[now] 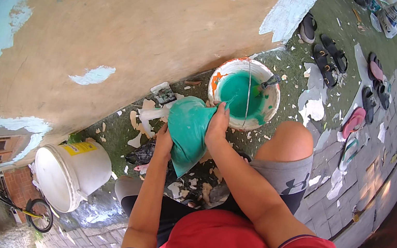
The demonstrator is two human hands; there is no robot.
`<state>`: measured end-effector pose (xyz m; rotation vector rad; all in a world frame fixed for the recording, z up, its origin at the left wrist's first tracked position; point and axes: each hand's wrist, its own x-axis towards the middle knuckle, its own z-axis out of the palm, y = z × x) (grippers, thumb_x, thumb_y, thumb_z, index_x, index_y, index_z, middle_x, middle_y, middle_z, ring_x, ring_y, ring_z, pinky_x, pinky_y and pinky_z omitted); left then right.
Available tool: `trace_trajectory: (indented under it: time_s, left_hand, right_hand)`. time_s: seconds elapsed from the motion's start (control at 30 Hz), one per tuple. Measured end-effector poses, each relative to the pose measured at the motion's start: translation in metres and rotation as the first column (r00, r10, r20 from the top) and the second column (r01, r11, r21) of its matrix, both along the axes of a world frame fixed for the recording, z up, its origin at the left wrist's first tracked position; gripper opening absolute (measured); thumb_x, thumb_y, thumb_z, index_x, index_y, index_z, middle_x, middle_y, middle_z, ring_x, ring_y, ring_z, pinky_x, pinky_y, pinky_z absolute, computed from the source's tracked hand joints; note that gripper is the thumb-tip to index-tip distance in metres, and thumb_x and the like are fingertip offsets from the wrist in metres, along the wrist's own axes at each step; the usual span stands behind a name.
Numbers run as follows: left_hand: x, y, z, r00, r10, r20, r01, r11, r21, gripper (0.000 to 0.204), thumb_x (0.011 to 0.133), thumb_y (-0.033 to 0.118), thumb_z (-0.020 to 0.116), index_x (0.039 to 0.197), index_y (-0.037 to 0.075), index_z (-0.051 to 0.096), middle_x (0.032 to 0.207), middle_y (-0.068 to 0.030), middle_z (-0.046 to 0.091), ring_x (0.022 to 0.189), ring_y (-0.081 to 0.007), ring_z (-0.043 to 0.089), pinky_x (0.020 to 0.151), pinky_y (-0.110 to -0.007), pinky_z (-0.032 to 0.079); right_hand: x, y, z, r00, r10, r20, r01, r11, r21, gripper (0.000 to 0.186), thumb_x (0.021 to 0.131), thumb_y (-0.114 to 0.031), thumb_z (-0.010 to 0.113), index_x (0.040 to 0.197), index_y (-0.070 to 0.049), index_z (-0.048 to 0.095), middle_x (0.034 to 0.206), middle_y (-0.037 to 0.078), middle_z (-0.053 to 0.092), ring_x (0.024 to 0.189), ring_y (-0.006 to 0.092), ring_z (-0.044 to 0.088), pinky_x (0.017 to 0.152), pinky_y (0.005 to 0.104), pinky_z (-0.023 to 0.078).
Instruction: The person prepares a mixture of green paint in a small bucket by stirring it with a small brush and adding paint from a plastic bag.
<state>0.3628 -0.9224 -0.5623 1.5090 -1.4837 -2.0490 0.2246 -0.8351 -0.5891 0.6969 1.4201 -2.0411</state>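
Between my hands is a bulging plastic bag (186, 131) of green liquid that looks like paint. My left hand (164, 143) is closed on its left side. My right hand (218, 123) grips the upper right side, close to the bucket rim. Just beyond stands a white bucket (272, 107) with orange smears, holding green paint (236, 89). Its wire handle (249, 88) crosses the opening. A brush or similar tool (270, 81) rests at the right rim, its kind unclear. The bag's top corner reaches the bucket's near edge; whether liquid is flowing I cannot make out.
A beige wall (137, 19) with pale peeled patches rises at the left. A white lidded bucket (88, 168) lies tipped at lower left, near a bicycle (39, 215). Paint flakes litter the ground. Sandals (325, 65) and pink flip-flops (353, 122) lie to the right.
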Motion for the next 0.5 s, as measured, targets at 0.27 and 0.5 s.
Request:
trace_trajectory:
  time_s: [0.27, 0.5]
  left_hand:
    - [0.008, 0.006, -0.013, 0.996, 0.068, -0.050, -0.061, 0.990, 0.125, 0.049, 0.098, 0.029, 0.056, 0.133, -0.004, 0.053, 0.120, -0.0153, 0.065, 0.102, -0.0228, 0.066, 0.088, -0.035, 0.053]
    - [0.008, 0.009, -0.019, 0.996, 0.072, -0.054, -0.062, 0.984, 0.169, 0.047, 0.098, 0.030, 0.055, 0.132, -0.002, 0.054, 0.120, -0.0141, 0.066, 0.103, -0.0234, 0.066, 0.088, -0.037, 0.054]
  right_hand:
    - [0.004, -0.005, 0.019, 0.994, -0.009, -0.108, 0.019, 0.996, 0.089, 0.035, 0.106, -0.031, 0.038, 0.104, -0.001, 0.056, 0.101, 0.010, 0.058, 0.093, 0.0216, 0.052, 0.089, 0.0352, 0.042]
    - [0.003, -0.007, 0.000, 0.990, -0.062, -0.129, 0.071, 0.995, 0.069, 0.033, 0.106, -0.029, 0.038, 0.104, -0.001, 0.056, 0.103, 0.012, 0.057, 0.096, 0.0230, 0.052, 0.091, 0.0355, 0.041]
